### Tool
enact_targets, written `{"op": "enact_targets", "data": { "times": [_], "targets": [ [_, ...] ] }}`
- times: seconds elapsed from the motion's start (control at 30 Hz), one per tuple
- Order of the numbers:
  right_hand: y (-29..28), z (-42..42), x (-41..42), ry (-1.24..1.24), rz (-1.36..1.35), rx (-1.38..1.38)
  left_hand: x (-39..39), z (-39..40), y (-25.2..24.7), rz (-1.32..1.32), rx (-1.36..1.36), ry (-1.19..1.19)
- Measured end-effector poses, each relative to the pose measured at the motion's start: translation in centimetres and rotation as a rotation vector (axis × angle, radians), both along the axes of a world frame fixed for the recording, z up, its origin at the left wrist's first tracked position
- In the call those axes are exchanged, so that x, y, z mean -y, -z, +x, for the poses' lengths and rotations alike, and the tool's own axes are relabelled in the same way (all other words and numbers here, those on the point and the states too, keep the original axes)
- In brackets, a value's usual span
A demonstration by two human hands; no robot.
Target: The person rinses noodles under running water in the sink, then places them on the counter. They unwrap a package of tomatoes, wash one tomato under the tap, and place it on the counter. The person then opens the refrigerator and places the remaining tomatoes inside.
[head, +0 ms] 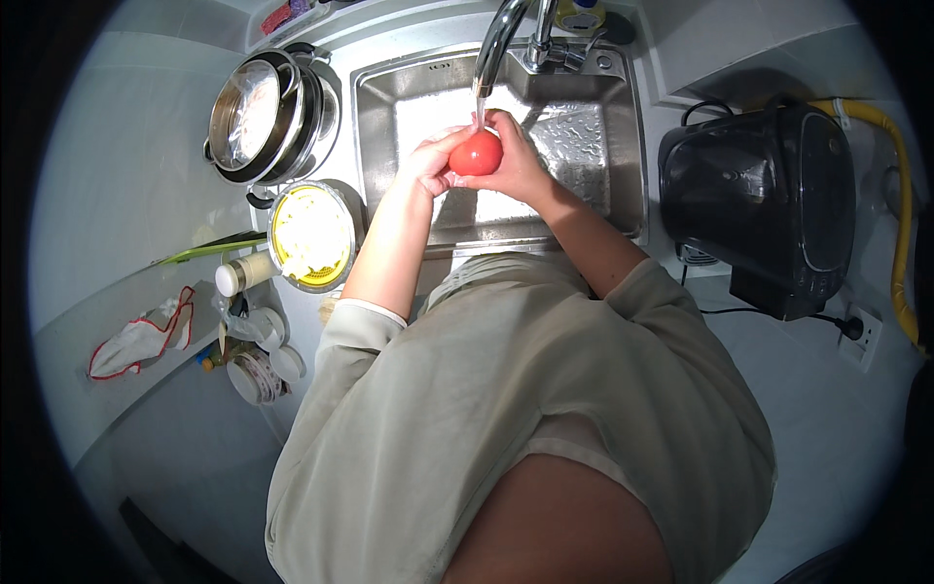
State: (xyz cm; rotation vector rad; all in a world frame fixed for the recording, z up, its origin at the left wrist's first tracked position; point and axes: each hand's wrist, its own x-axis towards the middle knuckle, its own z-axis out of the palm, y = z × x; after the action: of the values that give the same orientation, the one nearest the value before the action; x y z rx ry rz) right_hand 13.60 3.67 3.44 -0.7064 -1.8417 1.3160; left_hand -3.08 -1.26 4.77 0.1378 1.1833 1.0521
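Observation:
Between my two hands is a smooth, shiny red tomato (476, 153), held over a stainless steel sink (627, 168). My left hand (432, 160) grips it from the left side, with the thumb lying along its top. Around the right side curl the fingers of my right hand (519, 157). A stream of water (480, 109) runs from the curved chrome faucet (496, 47) onto the tomato and fingers. The side of the tomato facing the basin is hidden. Water drops and bright glare cover the sink floor.
Stacked pots (252, 117) stand left of the sink. Nearer is a yellow colander (332, 274) in a bowl, its pale contents overexposed. A white-capped jar (248, 274) sits beside it. At right stands a black kitchen appliance (751, 182) with a cord, near a yellow hose (901, 219).

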Motion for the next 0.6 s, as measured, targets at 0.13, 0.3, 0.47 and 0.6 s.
{"op": "enact_targets", "data": {
  "times": [0.13, 0.3, 0.47, 0.6],
  "targets": [
    [1.1, -0.2, -0.4, -0.052, 0.024, 0.037, -0.6, 0.0, 0.4, 0.022, 0.017, -0.018],
    [-0.9, 0.1, -0.8, -0.096, -0.063, 0.047, -0.1, 0.8, 1.9, -0.053, 0.077, -0.182],
    [-0.1, -1.7, 0.0, 0.195, -0.384, -0.099, 0.0, 3.2, 0.9, 0.069, -0.037, -0.176],
    [0.1, -3.7, 0.3, 0.447, -0.585, -0.092, 0.1, 3.3, -0.5, 0.178, -0.512, 0.154]
  ]
}}
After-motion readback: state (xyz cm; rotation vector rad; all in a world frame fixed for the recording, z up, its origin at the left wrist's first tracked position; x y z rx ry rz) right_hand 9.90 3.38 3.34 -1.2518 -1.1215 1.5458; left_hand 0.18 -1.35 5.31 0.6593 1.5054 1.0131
